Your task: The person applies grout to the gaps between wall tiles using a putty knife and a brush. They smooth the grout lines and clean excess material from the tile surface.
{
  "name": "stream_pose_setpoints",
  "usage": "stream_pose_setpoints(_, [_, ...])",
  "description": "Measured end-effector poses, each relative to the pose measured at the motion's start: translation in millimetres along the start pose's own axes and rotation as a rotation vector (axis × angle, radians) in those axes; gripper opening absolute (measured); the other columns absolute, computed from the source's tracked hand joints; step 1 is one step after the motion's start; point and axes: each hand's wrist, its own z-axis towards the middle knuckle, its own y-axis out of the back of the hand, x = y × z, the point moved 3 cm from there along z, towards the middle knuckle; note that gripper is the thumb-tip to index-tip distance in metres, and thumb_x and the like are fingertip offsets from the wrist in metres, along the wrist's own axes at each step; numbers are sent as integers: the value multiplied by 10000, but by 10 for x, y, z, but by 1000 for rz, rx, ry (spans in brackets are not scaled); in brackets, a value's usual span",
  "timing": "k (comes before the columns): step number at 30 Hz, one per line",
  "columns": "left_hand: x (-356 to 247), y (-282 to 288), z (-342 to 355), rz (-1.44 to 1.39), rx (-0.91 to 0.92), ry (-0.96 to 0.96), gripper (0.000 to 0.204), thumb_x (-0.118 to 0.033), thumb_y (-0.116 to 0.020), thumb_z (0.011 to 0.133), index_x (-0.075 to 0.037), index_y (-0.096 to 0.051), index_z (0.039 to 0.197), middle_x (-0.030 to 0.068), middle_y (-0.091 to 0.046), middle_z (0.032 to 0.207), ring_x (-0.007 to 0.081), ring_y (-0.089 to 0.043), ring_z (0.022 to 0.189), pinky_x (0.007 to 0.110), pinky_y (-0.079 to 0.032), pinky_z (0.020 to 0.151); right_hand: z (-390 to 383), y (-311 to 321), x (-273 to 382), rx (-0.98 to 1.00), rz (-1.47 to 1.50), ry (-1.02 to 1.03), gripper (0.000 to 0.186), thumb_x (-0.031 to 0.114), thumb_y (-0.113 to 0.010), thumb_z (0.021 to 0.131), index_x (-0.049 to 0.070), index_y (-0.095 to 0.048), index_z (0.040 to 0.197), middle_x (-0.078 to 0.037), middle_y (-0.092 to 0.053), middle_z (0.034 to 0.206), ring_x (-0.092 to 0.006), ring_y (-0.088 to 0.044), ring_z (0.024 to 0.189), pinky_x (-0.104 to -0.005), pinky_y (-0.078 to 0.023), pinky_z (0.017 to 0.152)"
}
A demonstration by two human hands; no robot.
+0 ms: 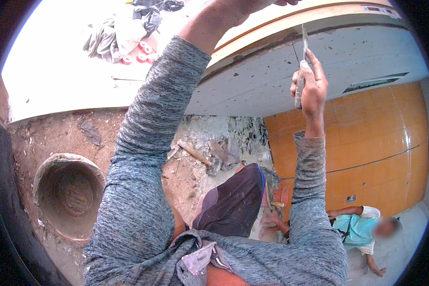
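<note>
My right hand point(312, 86) grips the handle of a trowel point(300, 90), index finger stretched along it. The thin blade, seen nearly edge-on, points up, close to the grey speckled wall face point(252, 78). Nothing shows on the visible part of the blade. My left hand point(245, 7) reaches to the top edge of the picture, by the orange-yellow band above the grey face. The picture's edge cuts most of it off; only a few fingertips show, so its grip is hidden.
At left, a round mortar-stained tub point(40, 190) stands on dirt. A hammer point(195, 153) lies among rubble. Red-and-white rolls point(142, 57) and grey cloth point(102, 43) lie on the bright surface. A person in teal point(360, 231) is at lower right, near the orange tiled wall point(362, 138).
</note>
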Motion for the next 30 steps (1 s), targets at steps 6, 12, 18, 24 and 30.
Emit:
stream_pose_setpoints(6, [82,-72,67,29,17,2,224,-206,-593,956,-31,-727,917,83,-684,893,143,-628,828,293,-521,771,17,-210,-221,26,93,7,476,146,-476,1054,37,-423,1514,-17,-570,708,-67,-518,534,-235,-459,465])
stream_pose_setpoints(12, [146,-100,108,11,26,24,229,-215,-593,966,-33,-718,905,89,-684,897,147,-631,831,287,-524,780,-245,-598,-436,75,105,-92,476,133,-449,1064,30,-404,1526,-9,-552,712,-55,-496,537,-227,-470,463])
stream_pose_setpoints(18, [71,-202,77,28,22,-27,214,-209,-607,979,-32,-727,994,83,-686,921,148,-633,827,291,-545,806,-527,-978,-630,67,144,-204,485,146,-474,1058,10,-406,1519,-8,-550,660,-68,-506,483,-249,-454,435])
stream_pose_setpoints(24, [42,-244,110,393,62,-124,189,-178,-592,992,-53,-723,1045,66,-678,901,134,-623,801,274,-552,778,-736,-1267,-890,118,143,-243,502,180,-503,1056,23,-411,1524,-7,-548,650,-65,-507,482,-248,-453,437])
stream_pose_setpoints(30, [-213,-260,33,458,79,-82,167,-162,-601,990,-30,-703,979,69,-685,902,119,-628,801,259,-546,755,-885,-1518,-1129,109,89,-194,511,186,-514,1040,22,-424,1516,1,-550,636,-74,-514,482,-265,-453,441])
